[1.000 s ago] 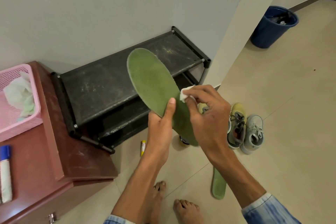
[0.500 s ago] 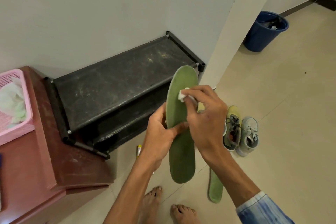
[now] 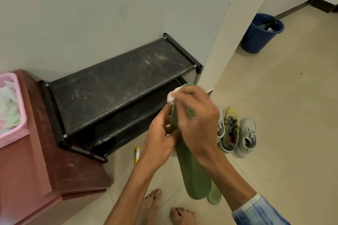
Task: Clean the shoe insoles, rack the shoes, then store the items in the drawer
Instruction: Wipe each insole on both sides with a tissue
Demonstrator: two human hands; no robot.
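We are in the cleaning part. Our left hand [image 3: 161, 139] holds the insole [image 3: 193, 170] in a closed grip, in front of the rack [image 3: 117, 86]. Our right hand [image 3: 197, 120] pinches a wipe [image 3: 171, 98] on it. Another insole [image 3: 215, 195] lies on the floor. The shoes [image 3: 236, 131] wait right of the rack, which is bare. A yellow tube [image 3: 137, 155] lies near it.

no readable text, labels or numbers, yellow tube [image 3: 137, 155] on floor too blurred
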